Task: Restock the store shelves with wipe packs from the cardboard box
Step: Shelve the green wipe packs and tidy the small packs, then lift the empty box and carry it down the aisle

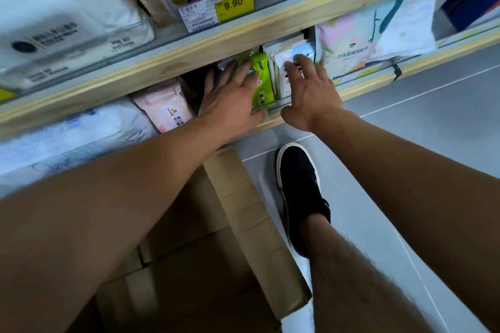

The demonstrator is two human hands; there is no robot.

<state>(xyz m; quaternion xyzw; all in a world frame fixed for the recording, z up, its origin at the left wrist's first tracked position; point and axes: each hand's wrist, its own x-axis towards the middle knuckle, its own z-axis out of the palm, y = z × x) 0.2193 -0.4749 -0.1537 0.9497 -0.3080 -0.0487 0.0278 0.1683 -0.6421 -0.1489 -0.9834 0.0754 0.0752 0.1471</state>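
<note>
A green wipe pack (262,81) stands upright on the lower shelf (359,89). My left hand (232,100) lies against its left side with straight fingers and the thumb near the shelf's front lip. My right hand (308,92) reaches with spread fingers onto the white and blue packs (290,61) just right of the green one. The open cardboard box (216,265) sits on the floor below my arms; its inside is dark and mostly hidden by my left forearm.
A pink wipe pack (166,108) and large white packs (75,130) lie left on the same shelf. A pastel bag (362,35) stands at right. The upper shelf (189,43) carries yellow price tags (234,5). My black shoe (300,192) stands on grey floor.
</note>
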